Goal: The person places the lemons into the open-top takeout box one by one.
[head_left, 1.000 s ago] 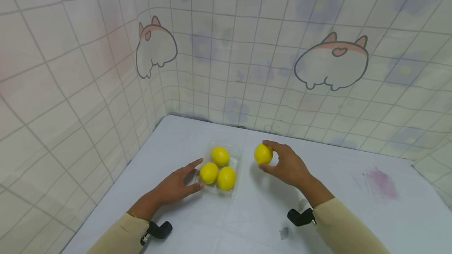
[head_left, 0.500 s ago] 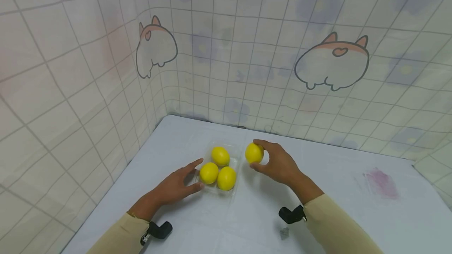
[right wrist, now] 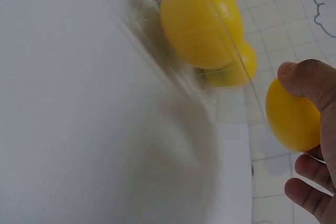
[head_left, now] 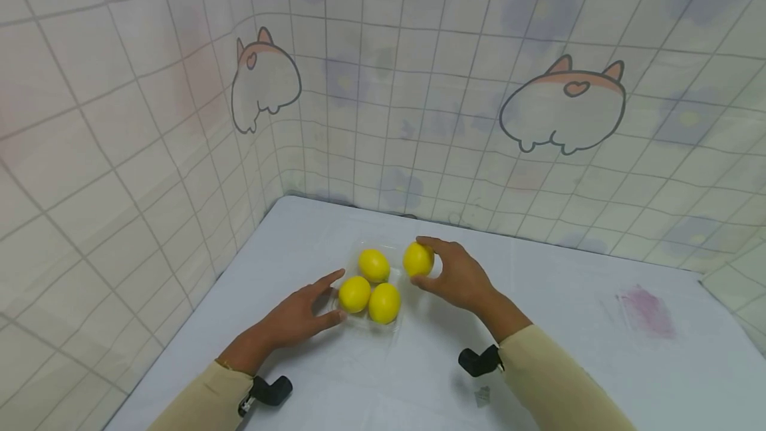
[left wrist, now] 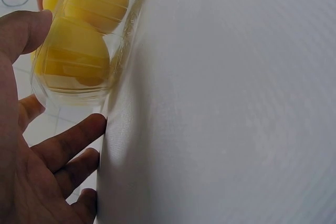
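Observation:
A clear plastic container stands on the table with three yellow lemons in it: a back lemon, a front-left lemon and a front-right lemon. Another lemon is pinched between the thumb and fingers of my right hand, held up at the container's back right edge. My left hand is at the container's left side, fingers spread and thumb at its rim. In the left wrist view, the thumb lies against the clear wall, and the other fingers extend below it.
The white table bears a pinkish stain at right and a small grey mark near the front. Behind and to the left hangs a tile-patterned curtain with cartoon animals.
My right hand has moved left with its lemon, from beside the container to its back right edge. The left hand and the three lemons inside have stayed put.

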`<control>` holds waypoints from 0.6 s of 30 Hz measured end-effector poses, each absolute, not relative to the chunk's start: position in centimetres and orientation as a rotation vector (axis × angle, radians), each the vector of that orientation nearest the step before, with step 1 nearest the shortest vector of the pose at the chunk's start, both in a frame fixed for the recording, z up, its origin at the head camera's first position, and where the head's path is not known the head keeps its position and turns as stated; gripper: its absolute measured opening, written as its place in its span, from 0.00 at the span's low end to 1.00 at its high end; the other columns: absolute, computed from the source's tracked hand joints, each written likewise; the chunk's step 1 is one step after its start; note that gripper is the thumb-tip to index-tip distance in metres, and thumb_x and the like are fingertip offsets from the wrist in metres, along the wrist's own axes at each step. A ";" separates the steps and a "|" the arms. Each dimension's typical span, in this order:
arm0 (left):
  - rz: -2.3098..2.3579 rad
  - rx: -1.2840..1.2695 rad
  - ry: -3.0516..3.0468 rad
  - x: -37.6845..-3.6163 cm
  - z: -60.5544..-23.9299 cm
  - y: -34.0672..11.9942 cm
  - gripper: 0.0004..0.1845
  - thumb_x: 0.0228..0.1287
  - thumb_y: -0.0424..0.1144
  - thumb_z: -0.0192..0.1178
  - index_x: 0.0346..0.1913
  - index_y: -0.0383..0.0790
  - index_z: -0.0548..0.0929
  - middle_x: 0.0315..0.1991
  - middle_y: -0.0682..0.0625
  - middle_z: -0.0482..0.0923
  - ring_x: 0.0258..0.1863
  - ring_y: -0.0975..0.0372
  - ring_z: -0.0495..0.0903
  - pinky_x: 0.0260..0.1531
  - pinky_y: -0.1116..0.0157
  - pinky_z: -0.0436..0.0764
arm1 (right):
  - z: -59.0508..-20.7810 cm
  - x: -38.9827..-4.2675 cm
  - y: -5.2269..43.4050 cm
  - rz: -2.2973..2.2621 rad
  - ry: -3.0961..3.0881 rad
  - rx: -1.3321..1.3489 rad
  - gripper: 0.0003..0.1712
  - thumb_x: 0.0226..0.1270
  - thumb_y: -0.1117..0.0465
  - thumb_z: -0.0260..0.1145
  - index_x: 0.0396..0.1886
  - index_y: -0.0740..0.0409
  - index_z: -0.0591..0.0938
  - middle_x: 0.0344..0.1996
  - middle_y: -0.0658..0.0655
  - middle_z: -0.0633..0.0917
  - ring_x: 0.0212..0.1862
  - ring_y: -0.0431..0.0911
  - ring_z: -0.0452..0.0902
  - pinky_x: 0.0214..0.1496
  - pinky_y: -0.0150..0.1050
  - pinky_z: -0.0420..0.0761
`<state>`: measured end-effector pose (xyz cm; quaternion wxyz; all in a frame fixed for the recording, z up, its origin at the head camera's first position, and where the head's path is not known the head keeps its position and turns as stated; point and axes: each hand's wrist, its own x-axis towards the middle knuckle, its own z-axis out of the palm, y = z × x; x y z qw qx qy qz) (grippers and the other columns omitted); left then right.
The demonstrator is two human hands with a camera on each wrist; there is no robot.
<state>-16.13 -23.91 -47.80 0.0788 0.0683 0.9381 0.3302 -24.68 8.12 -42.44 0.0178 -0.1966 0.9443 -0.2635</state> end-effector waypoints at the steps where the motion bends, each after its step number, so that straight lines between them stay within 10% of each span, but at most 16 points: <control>1: 0.989 0.204 2.807 -16.1 -47.8 -23.9 0.44 0.64 0.67 0.63 0.80 0.70 0.56 0.73 0.47 0.69 0.75 0.45 0.61 0.70 0.35 0.59 | -42.5 -24.7 8.0 -0.818 2.934 -0.614 0.45 0.59 0.41 0.77 0.76 0.39 0.71 0.69 0.53 0.75 0.68 0.54 0.70 0.66 0.61 0.73; 18: 0.995 0.213 2.805 -16.1 -47.8 -23.8 0.44 0.64 0.67 0.63 0.80 0.69 0.57 0.73 0.47 0.69 0.75 0.46 0.61 0.70 0.36 0.58 | -43.0 -25.3 5.8 -0.813 2.909 -0.653 0.44 0.61 0.40 0.76 0.76 0.39 0.71 0.71 0.51 0.74 0.71 0.53 0.68 0.69 0.59 0.72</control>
